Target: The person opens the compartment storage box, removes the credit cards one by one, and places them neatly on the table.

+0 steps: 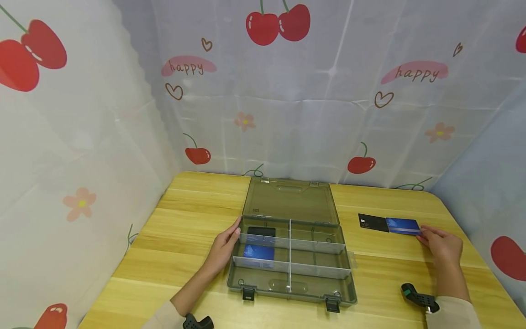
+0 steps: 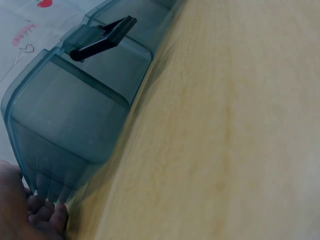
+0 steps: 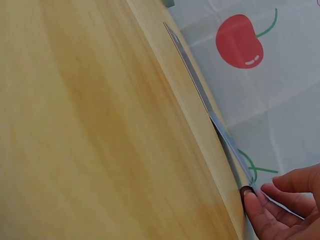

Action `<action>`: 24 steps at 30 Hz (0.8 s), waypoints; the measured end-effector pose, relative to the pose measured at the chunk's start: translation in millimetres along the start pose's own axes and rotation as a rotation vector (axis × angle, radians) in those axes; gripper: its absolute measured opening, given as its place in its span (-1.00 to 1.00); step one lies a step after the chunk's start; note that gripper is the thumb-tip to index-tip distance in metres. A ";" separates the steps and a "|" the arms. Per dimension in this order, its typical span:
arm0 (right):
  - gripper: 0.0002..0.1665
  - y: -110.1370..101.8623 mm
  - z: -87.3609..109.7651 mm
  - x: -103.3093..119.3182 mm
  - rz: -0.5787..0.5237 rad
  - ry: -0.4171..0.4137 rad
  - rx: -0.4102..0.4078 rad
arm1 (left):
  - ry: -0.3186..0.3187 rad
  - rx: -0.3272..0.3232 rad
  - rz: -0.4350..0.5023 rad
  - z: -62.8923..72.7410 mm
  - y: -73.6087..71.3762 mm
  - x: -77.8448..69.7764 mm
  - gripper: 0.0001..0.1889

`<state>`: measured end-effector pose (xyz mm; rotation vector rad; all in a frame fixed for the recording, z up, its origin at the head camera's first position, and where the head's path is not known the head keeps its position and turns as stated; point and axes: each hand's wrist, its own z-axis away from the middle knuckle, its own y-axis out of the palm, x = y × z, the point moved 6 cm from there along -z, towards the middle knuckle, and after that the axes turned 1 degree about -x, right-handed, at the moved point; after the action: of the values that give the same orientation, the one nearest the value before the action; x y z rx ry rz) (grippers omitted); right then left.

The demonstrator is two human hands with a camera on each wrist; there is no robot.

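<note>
The desk (image 1: pixel 164 256) has a yellow wood-grain surface with rounded far corners. White printed sheeting (image 1: pixel 287 137) encloses it at the rear, left and right. Print pattern: red cherries (image 1: pixel 263 29) with green stems, pink flowers (image 1: pixel 240 121) with yellow centers, brown outlined hearts, and "happy" lettering on pink patches (image 1: pixel 189 67). Creases cross the rear panel. The right panel (image 1: pixel 485 169) appears bluish.

A small curtained booth (image 1: pixel 98 146) — pale sheets (image 1: pixel 296 82) printed with cherries (image 1: pixel 295 23), flowers (image 1: pixel 245 122) and "happy" (image 1: pixel 186 67) surround a wood-grain table (image 1: pixel 197 205) on three sides. What kind of room lies beyond cannot be told.
</note>
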<state>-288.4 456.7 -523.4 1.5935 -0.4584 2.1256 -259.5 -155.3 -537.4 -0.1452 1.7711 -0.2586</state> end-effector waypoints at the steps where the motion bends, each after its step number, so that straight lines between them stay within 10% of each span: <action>1: -0.47 0.0 -0.1 0.1 0.000 -0.002 -0.001 | -0.002 -0.002 -0.003 0.0 0.0 -0.1 -0.49; 24: -0.82 5.8 0.1 2.5 0.037 -0.044 0.021 | 0.039 -0.014 -0.009 -0.6 0.3 -1.7 -0.51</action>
<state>-292.0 452.1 -520.9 1.6581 -0.4847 2.1330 -259.8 -154.6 -535.8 -0.1593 1.8118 -0.2568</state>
